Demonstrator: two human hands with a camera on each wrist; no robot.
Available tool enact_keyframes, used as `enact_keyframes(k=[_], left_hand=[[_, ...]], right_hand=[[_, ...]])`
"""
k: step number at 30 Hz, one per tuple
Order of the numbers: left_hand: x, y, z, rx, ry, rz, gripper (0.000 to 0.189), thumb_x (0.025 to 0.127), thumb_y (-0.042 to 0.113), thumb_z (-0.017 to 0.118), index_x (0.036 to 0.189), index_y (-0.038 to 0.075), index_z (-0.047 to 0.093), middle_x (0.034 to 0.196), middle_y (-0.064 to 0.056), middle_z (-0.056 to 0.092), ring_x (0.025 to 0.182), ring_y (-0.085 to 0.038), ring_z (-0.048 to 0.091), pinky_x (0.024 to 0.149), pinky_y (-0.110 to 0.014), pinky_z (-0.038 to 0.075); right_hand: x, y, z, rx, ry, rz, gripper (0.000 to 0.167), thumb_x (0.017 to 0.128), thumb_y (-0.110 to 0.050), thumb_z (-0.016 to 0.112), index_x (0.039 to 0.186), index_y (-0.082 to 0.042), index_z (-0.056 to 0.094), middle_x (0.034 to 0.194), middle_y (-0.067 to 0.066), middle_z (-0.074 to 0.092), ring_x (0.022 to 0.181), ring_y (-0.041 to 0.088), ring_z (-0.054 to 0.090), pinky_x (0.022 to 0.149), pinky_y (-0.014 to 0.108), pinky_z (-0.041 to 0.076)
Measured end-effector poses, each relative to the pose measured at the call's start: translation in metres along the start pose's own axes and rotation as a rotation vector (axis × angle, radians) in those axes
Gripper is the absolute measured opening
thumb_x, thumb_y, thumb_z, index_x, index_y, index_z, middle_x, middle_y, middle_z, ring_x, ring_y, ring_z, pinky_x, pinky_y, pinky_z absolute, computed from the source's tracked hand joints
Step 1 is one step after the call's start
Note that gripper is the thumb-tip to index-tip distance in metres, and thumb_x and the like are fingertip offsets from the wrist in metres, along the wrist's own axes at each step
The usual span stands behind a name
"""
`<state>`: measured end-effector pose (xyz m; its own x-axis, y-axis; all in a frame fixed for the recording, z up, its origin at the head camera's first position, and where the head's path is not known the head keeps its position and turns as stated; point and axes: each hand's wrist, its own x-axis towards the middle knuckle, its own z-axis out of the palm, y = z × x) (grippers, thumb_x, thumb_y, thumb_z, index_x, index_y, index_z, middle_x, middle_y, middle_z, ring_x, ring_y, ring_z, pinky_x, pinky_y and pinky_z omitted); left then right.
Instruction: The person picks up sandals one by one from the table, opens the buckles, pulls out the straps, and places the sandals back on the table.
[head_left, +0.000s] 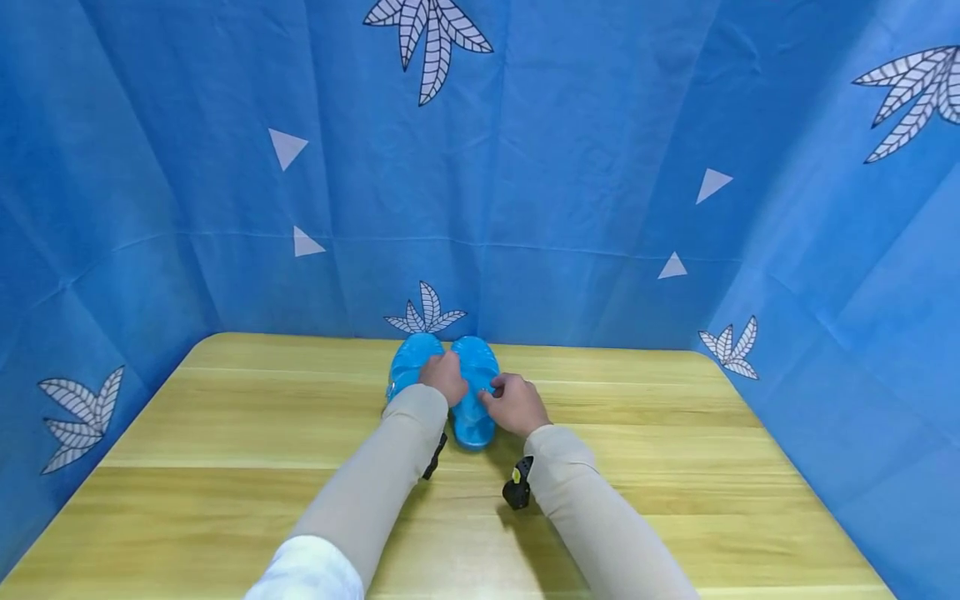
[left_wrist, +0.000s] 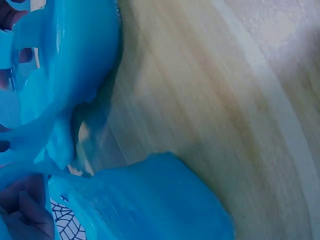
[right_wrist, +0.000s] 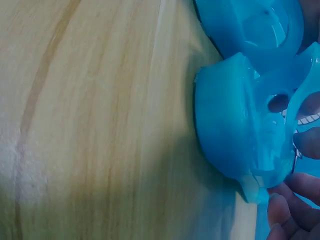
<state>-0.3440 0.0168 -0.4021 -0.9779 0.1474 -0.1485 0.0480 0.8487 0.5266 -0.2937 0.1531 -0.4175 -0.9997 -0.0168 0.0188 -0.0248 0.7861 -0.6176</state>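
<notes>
Two light-blue jelly sandals [head_left: 476,358] lie side by side near the table's back edge, toes pointing away. My left hand [head_left: 446,377] is between them with its fingers curled at the inner side of the right sandal's strap [right_wrist: 300,95]. It covers part of the left sandal [head_left: 411,357], whose heel [left_wrist: 165,205] fills the bottom of the left wrist view. My right hand [head_left: 519,403] is at the outer side of the right sandal. In the right wrist view, its thumb and fingers [right_wrist: 279,210] pinch close to the strap's fastening, which they partly hide.
The wooden table [head_left: 645,467] is backed and flanked by a blue curtain [head_left: 585,167] printed with white leaves and triangles. The sandals' toes come close to the back curtain. A black wrist device [head_left: 517,485] hangs below the right sleeve.
</notes>
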Motion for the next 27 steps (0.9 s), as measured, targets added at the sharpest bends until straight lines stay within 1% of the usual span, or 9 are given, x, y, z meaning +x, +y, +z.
enact_keyframes(k=[4,11,13,16,18,23,25,26,27], left_hand=[[-0.001,0.002,-0.003,-0.001,0.021,0.009,0.027,0.091,0.014,0.061,0.113,-0.002,0.058,0.088,-0.011,0.061,0.077,-0.023,0.057,0.072,-0.034,0.050],[-0.006,0.008,-0.008,0.014,0.096,0.072,0.008,0.089,0.008,0.059,0.094,0.002,0.061,0.072,-0.007,0.054,0.069,-0.022,0.053,0.062,-0.033,0.043],[-0.006,0.010,-0.009,0.004,0.099,0.082,0.003,0.088,0.006,0.058,0.087,0.004,0.060,0.067,-0.006,0.049,0.065,-0.021,0.050,0.058,-0.032,0.041],[-0.007,0.011,-0.011,-0.026,0.088,0.091,0.006,0.089,0.005,0.056,0.083,0.003,0.059,0.064,-0.005,0.043,0.059,-0.020,0.045,0.054,-0.031,0.038],[-0.009,0.012,-0.013,-0.047,0.089,0.103,0.006,0.089,0.004,0.056,0.087,0.002,0.061,0.069,-0.005,0.048,0.062,-0.019,0.046,0.056,-0.031,0.041],[-0.014,0.010,-0.016,-0.101,0.087,0.132,0.007,0.088,0.001,0.054,0.088,-0.001,0.061,0.069,-0.005,0.045,0.060,-0.017,0.040,0.056,-0.031,0.037],[-0.017,0.009,-0.016,-0.108,0.086,0.121,0.009,0.087,0.001,0.054,0.092,-0.002,0.062,0.073,-0.006,0.050,0.062,-0.016,0.039,0.058,-0.031,0.038],[-0.018,0.008,-0.016,-0.109,0.085,0.116,0.014,0.088,0.001,0.054,0.097,-0.003,0.063,0.076,-0.007,0.054,0.064,-0.017,0.042,0.061,-0.031,0.039],[-0.020,0.007,-0.016,-0.107,0.089,0.114,0.019,0.088,0.001,0.054,0.103,-0.003,0.064,0.085,-0.009,0.060,0.069,-0.017,0.047,0.064,-0.032,0.043]], right_hand=[[0.001,-0.001,0.001,-0.004,0.006,-0.002,0.040,0.089,-0.030,0.063,0.116,-0.001,0.063,0.104,0.011,0.067,0.094,0.025,0.063,0.082,0.039,0.053],[0.003,-0.001,-0.001,0.014,0.020,-0.029,0.036,0.089,-0.026,0.065,0.114,0.000,0.064,0.105,0.013,0.067,0.094,0.025,0.063,0.082,0.039,0.053],[0.004,0.000,-0.001,0.012,0.030,-0.027,0.034,0.088,-0.025,0.065,0.112,-0.001,0.065,0.104,0.012,0.067,0.092,0.024,0.062,0.081,0.039,0.053],[0.004,0.002,-0.002,0.011,0.044,-0.030,0.031,0.089,-0.024,0.065,0.110,-0.002,0.066,0.100,0.011,0.067,0.089,0.023,0.062,0.080,0.038,0.053],[0.003,0.003,-0.003,0.010,0.055,-0.038,0.029,0.089,-0.023,0.065,0.108,-0.002,0.066,0.099,0.010,0.067,0.088,0.022,0.062,0.078,0.038,0.053],[0.000,0.002,-0.004,0.033,0.060,-0.045,0.026,0.089,-0.021,0.064,0.107,-0.001,0.066,0.097,0.010,0.067,0.085,0.021,0.062,0.075,0.037,0.053],[-0.002,0.001,-0.003,0.039,0.042,-0.046,0.026,0.090,-0.021,0.063,0.107,-0.001,0.066,0.099,0.011,0.067,0.085,0.021,0.062,0.073,0.036,0.053],[-0.003,0.001,-0.002,0.042,0.033,-0.048,0.027,0.090,-0.021,0.062,0.107,-0.001,0.066,0.099,0.011,0.067,0.084,0.022,0.062,0.072,0.035,0.052],[-0.004,0.000,-0.002,0.038,0.029,-0.049,0.027,0.090,-0.021,0.062,0.107,-0.001,0.066,0.099,0.011,0.067,0.084,0.022,0.062,0.072,0.035,0.052]])
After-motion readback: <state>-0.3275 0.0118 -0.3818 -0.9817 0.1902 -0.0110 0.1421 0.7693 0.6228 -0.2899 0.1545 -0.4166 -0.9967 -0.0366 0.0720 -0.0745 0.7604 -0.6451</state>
